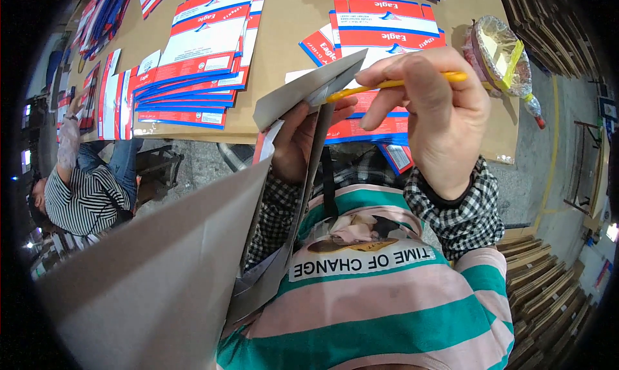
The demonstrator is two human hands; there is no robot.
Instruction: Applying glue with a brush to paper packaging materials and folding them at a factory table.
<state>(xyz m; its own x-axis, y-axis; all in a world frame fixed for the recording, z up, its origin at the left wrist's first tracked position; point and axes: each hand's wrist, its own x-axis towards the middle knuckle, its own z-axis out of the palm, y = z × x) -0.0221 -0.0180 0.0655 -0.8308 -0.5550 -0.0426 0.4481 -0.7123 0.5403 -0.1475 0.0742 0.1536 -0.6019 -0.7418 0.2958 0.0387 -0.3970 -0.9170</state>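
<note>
My left hand (293, 147) grips a partly folded cardboard carton (167, 260) with its plain grey side showing, held up in front of my chest. Part of that hand is hidden between the carton's panels. Between the fingers of my right hand (445, 109) is a thin yellow-handled brush (393, 84). Its tip meets a raised grey flap (303, 89) at the carton's upper end. Beneath both hands, flat red, white and blue cartons (387, 31) lie overlapped on the brown-covered table (277, 38).
A plastic-lined bowl (474, 57) with a yellow strip across it stands at the table's right edge. More flat cartons (203, 48) lie fanned at left. Across the left side a co-worker in a striped top (90, 199) sits. Stacked brown boards (541, 292) stand at right.
</note>
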